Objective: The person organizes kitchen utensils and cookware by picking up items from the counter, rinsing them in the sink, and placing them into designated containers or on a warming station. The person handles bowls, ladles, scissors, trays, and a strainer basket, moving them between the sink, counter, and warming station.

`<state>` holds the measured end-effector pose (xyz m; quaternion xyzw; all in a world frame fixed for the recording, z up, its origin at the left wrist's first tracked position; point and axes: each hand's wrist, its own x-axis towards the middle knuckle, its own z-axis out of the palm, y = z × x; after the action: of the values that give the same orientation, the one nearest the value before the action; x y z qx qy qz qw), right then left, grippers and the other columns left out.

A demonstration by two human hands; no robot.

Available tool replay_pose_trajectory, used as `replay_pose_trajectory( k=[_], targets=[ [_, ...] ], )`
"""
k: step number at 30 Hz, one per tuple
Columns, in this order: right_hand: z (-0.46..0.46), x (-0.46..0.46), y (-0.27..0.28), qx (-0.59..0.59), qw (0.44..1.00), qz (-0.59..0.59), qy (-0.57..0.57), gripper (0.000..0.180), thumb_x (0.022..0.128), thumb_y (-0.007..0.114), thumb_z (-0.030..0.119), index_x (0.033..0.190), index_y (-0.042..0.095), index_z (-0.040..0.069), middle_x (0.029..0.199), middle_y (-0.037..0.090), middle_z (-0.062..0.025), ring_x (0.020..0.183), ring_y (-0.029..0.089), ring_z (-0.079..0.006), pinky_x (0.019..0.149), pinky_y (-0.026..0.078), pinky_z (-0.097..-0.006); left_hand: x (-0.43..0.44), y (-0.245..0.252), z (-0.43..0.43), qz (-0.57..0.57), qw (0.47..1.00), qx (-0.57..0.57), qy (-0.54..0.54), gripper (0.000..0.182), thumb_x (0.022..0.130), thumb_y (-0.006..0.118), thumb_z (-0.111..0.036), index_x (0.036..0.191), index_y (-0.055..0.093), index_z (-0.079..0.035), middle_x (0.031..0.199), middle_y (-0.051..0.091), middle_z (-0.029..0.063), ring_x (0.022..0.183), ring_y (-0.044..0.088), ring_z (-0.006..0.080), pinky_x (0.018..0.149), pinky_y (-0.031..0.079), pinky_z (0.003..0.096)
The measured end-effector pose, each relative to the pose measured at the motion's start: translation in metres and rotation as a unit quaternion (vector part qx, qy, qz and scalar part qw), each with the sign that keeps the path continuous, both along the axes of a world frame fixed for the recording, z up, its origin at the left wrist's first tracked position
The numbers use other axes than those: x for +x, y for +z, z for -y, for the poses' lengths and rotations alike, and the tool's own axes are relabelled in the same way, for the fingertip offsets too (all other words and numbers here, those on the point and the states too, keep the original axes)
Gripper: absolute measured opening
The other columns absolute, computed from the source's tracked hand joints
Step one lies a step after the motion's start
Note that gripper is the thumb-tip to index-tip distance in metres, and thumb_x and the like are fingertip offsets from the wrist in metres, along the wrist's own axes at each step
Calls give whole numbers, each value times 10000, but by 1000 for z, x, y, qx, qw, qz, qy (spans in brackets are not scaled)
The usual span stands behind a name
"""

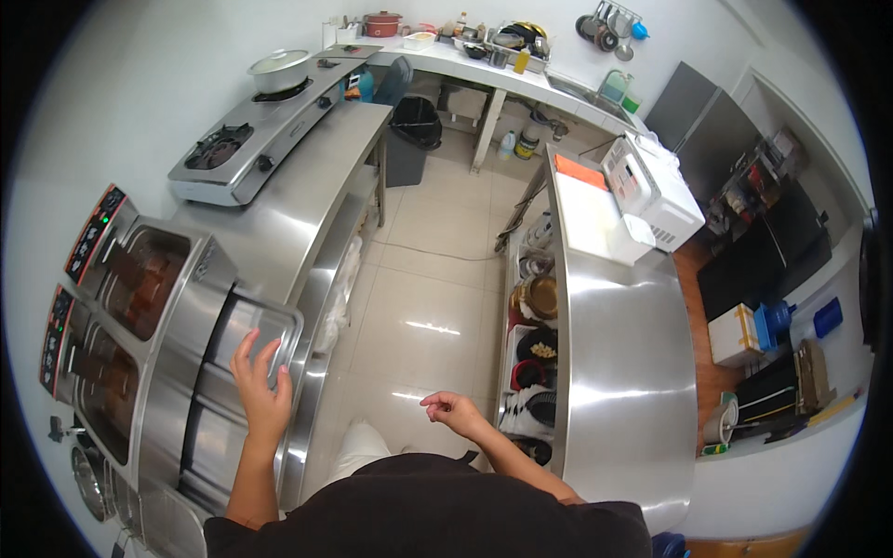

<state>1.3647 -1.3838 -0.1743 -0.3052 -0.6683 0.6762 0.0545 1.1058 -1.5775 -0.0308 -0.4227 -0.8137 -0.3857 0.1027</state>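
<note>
My left hand (262,390) is raised with its fingers apart and nothing in it, over the edge of a stainless steel tray or lid (286,324) beside the double electric deep fryer (164,349). Reddish-brown oil (150,289) shows in the fryer's two tanks. In front of my body hangs my right hand (453,413), its fingers loosely curled, above the tiled floor; it touches nothing, and whether it hides something small I cannot tell. A two-burner gas stove (244,146) stands beyond the fryer, with a lidded pot (279,72) on its far burner.
A steel worktable (628,349) runs along the right, bearing a white microwave (652,188), a cutting board (586,216) and a white container (631,239). Its lower shelf holds pans and baskets. Ahead stand a black-lined bin (407,160) and a tiled counter (446,61). A cord (439,254) crosses the floor.
</note>
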Motion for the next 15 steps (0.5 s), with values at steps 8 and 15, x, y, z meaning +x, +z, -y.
replay_pose_trajectory(
  k=[8,15],
  targets=[
    [-174,-68,-4,-6,998,34,-58,170,821,601,6,985,646,5,772,637,-25,708,601,-85,688,493,-228,-89,-52,-181,185,980,58,-38,334,751,543,20,1071,591,-62,1261,447,116,1172,407,282,1011,311,377],
    [-354,-127,25,41,994,44,-92,166,815,616,25,976,656,15,772,652,-32,692,623,-101,660,494,-232,-148,-27,-444,217,934,69,-277,273,794,564,-28,1063,603,-52,1037,588,96,928,573,201,848,446,318]
  ],
)
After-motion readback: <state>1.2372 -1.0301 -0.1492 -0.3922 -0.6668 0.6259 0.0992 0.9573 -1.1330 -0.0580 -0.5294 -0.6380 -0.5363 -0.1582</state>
